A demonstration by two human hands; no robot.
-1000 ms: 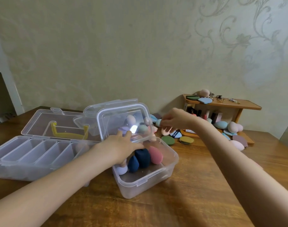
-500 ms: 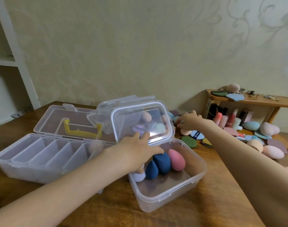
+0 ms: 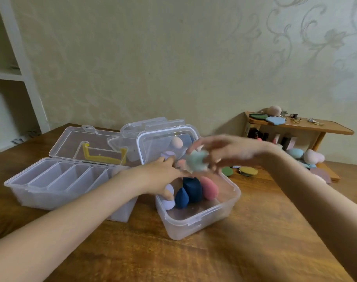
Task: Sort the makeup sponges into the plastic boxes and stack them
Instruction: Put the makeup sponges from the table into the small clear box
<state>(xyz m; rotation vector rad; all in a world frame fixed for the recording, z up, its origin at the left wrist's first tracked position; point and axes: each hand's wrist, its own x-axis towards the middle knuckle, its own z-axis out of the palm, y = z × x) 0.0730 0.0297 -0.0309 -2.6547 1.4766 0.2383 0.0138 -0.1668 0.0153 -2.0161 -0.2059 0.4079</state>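
Observation:
A small clear plastic box (image 3: 218, 216) stands open in the middle, its lid (image 3: 153, 139) upright. Inside lie two navy sponges (image 3: 188, 190), a pink sponge (image 3: 209, 188) and a lilac sponge (image 3: 169, 202). My left hand (image 3: 159, 178) rests on the box's back left rim, fingers straight. My right hand (image 3: 224, 153), blurred, pinches a pale mint sponge (image 3: 196, 162) above the box. A long divided box (image 3: 57, 180) lies open at the left with a yellow handle in its lid.
A small wooden shelf (image 3: 307, 127) stands at the right against the wall, with sponges and puffs on and under it. Green and olive puffs (image 3: 247, 170) lie on the wooden table (image 3: 234, 257) behind the box. A white bookcase (image 3: 17, 74) is at far left.
My right hand has come back from the pile by the shelf to over the small box, now carrying the mint sponge. My left hand has stayed at the box's rim.

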